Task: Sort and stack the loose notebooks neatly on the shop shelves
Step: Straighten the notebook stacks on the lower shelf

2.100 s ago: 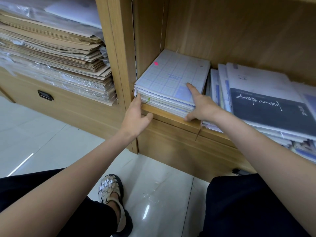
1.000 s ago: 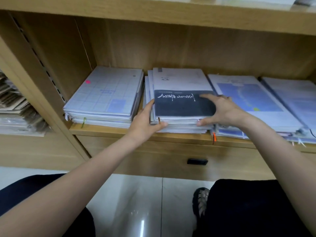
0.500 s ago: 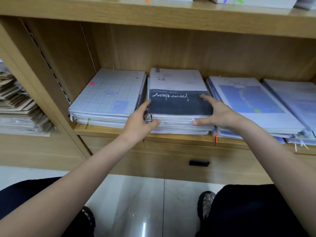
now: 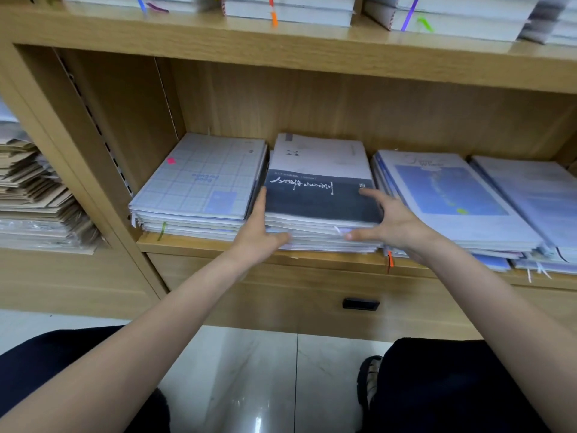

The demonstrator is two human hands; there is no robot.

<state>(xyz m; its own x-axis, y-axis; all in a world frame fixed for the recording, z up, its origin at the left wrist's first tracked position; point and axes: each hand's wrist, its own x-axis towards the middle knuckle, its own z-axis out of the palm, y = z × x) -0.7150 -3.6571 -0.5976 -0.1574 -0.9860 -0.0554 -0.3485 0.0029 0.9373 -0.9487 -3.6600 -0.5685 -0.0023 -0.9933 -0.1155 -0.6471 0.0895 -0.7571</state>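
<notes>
On shelf, both hands still bracketing dark-covered stack, now squarer.

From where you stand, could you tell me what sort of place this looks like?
Most likely a stationery shop's display shelving. Flat stacks of notebooks, such as the grid-cover stack and the dark-banded stack, fill a wooden shelf, with more stock above and a pile of brown paper goods alongside.
</notes>
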